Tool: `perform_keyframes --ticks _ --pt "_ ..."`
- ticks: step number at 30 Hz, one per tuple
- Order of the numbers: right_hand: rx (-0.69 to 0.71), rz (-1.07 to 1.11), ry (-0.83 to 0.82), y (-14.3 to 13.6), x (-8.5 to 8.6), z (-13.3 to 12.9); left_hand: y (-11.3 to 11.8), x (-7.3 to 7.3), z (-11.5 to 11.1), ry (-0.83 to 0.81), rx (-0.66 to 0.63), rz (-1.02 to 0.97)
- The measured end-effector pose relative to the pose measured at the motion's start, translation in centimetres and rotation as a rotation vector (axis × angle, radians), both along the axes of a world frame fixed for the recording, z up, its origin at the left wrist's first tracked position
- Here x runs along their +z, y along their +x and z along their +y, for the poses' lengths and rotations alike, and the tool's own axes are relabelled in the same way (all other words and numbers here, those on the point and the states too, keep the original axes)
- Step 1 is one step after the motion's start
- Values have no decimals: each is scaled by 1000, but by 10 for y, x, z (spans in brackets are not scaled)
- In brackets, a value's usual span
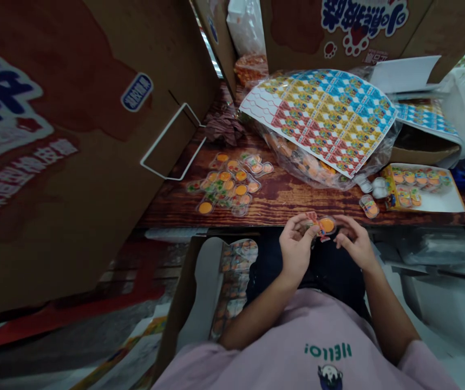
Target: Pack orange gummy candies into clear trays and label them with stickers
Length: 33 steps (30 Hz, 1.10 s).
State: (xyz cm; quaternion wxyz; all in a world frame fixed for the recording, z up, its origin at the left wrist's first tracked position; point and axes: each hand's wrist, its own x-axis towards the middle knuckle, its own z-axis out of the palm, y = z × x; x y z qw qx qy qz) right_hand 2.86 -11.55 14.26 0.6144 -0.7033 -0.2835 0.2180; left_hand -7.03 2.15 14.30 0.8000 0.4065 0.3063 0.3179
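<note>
A worker's left hand (297, 246) pinched a printed strip (321, 233) and orange pack (328, 225); the right hand (354, 241) curved loosely, unclosed, beside them. A light, level pinch seemed wisest.

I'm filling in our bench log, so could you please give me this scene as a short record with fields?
Left hand: pinches a pack with an orange disc
Right hand: at the pack's right edge, contact unclear
Strip: printed, at the held pack; whether wrapped around it, unclear
Table: dark red-brown, streaked
Pile: loose packs on the table, left of the hands
Sheet: printed, lying over a clear bag
Box: open, holding packs, right of the hands
</note>
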Motion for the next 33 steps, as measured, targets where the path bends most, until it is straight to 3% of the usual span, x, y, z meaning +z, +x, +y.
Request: perform_keyframes --ticks 4,8,10,14,18,23,26,29,33 --pt "-79 -164 8 10 21 4 -3 3 5 156 -46 92" --pt "129 -157 -73 13 45 25 -7 1 7 307 -163 152" --pt "149 -70 -79 13 47 33 -11 -1 8 438 -191 201" --pt "59 96 -69 11 41 36 -18 -2 18 818 -235 269" --pt "52 320 -67 4 42 31 -20 2 36 1166 -399 83" --pt "57 361 -59 -12 51 26 -17 5 55 1482 -391 -154" --pt "-37 383 -22 -25 52 24 -15 -1 59 1454 -447 -230" --pt "-127 563 54 -35 47 21 -15 -10 63 1202 -582 -199" --pt "-7 847 41 -39 35 16 -12 -24 68 933 -677 -184"
